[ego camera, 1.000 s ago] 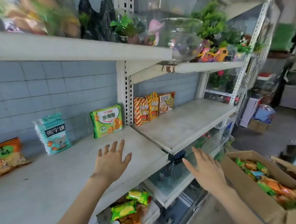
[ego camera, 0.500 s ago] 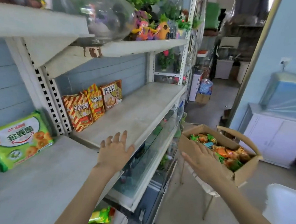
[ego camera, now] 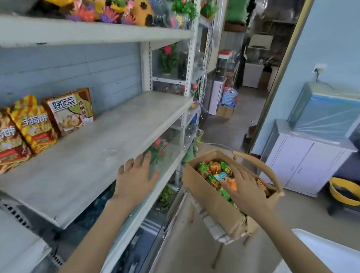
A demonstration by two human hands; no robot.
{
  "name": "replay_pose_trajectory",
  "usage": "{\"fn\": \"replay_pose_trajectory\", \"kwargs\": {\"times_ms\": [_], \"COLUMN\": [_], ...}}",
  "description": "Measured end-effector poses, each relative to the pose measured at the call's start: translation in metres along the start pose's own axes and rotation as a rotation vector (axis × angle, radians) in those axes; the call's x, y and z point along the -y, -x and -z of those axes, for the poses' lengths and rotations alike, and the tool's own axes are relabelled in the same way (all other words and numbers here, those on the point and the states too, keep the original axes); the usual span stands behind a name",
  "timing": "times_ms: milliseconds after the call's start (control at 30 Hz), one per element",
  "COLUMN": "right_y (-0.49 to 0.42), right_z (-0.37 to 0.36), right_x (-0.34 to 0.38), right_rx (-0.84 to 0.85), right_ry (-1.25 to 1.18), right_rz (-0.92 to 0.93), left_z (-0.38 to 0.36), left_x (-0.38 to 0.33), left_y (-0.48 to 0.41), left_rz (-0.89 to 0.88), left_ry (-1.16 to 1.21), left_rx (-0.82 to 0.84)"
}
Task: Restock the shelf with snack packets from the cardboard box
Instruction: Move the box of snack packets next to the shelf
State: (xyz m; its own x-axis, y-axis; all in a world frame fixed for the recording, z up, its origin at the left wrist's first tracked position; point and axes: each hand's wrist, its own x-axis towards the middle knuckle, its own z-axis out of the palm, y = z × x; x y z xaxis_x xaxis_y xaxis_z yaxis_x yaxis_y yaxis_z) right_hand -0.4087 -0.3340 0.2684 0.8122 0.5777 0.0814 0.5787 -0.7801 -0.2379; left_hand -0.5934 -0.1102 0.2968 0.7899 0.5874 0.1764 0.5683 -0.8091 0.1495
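A grey shelf board [ego camera: 115, 145] runs along the left, with a brown snack packet [ego camera: 71, 110] and two red-and-yellow striped snack packets [ego camera: 33, 125] leaning against the blue wall at its back. An open cardboard box [ego camera: 211, 198] full of green and orange snack packets [ego camera: 212, 171] stands on a stool to the right. My left hand [ego camera: 137, 176] hovers with fingers spread over the shelf's front edge. My right hand [ego camera: 244, 188] reaches flat into the box, fingers straight over the packets, gripping nothing that I can see.
The upper shelf [ego camera: 92, 33] holds colourful aquarium ornaments and plastic plants. Glass tanks sit below the shelf board. A white cabinet [ego camera: 306, 165] with a wrapped tank stands against the right wall, a yellow basin [ego camera: 349, 192] beside it. The aisle floor runs back toward a doorway.
My view has swung right, away from the left shelf section. My right hand moved from beside the box to above its packets. My left hand stayed over the shelf edge.
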Motion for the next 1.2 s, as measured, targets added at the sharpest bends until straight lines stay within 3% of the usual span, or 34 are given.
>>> {"fn": "replay_pose_trajectory", "kwargs": {"times_ms": [400,800,1200], "right_y": [-0.075,-0.194,-0.268], "right_z": [-0.003,-0.025,-0.067], "right_x": [-0.080,-0.102,-0.147], "right_rx": [0.015,0.060,0.180], "right_ry": [0.002,-0.003,-0.012], "right_rz": [-0.109,-0.223,-0.359], "left_z": [-0.061,-0.123,-0.191], "left_x": [-0.065,-0.091,-0.121], "left_y": [-0.102,-0.261,-0.352], "left_rz": [-0.043,-0.201,-0.252], "left_ry": [0.057,0.133,0.085], "left_rx": [0.087,0.183,0.338]}}
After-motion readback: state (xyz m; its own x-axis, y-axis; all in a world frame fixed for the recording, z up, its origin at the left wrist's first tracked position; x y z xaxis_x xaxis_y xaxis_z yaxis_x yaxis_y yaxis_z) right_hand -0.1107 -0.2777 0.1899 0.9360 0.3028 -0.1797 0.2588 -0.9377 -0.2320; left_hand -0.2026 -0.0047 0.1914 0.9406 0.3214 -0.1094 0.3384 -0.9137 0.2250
